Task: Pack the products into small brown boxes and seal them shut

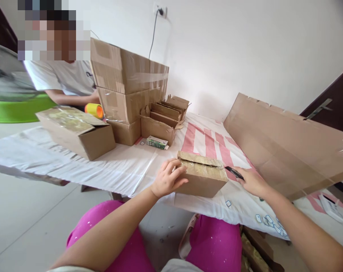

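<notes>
A small cardboard box [201, 181] sits at the table's front edge before me, with a dark slit along its taped top. My left hand [169, 176] rests on the box's left end, fingers spread over its top edge and side. In my right hand [251, 181] is a black box cutter [234, 172], gripped at its rear. Its tip is at the right end of the box's top, close to the slit; whether it touches the tape I cannot tell.
Stacked taped cartons [132, 79] stand at the back left, beside an open box [160, 124] with cardboard dividers and a small green-white box [156, 142]. Another carton [78, 130] lies left, near a seated person and a yellow-orange tape roll [94, 110]. A large carton [285, 147] stands right.
</notes>
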